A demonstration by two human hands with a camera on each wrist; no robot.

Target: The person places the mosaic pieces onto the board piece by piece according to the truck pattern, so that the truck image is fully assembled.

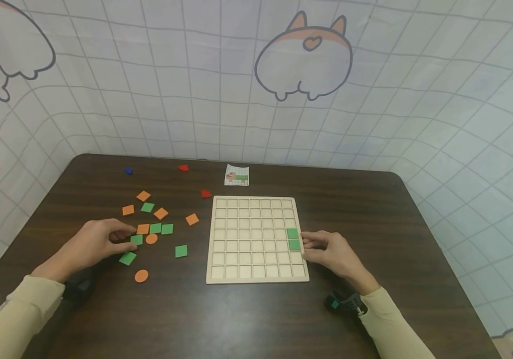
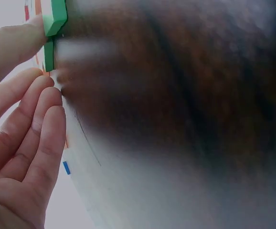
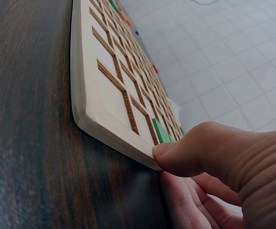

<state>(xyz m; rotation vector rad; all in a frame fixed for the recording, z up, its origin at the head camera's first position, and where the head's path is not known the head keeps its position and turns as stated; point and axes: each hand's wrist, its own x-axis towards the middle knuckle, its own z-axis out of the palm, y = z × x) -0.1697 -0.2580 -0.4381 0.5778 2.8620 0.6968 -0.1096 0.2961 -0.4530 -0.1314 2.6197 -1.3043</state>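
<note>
My left hand is at the left among the loose tiles. Its thumb and forefinger stand at opposite edges of a green square tile, pinching it at table level; in the left wrist view the near green tile partly covers the thumb tip. A pale wooden grid board lies flat in the middle. At its right edge, my right hand grips the rim, thumb on top and the other fingers at the side. Two green tiles fill adjoining cells of the right-hand column beside that hand.
Several orange squares, green squares and orange discs lie left of the board. Red pieces and a blue piece lie farther back. A small pattern card rests behind the board, before the tiled-print backdrop.
</note>
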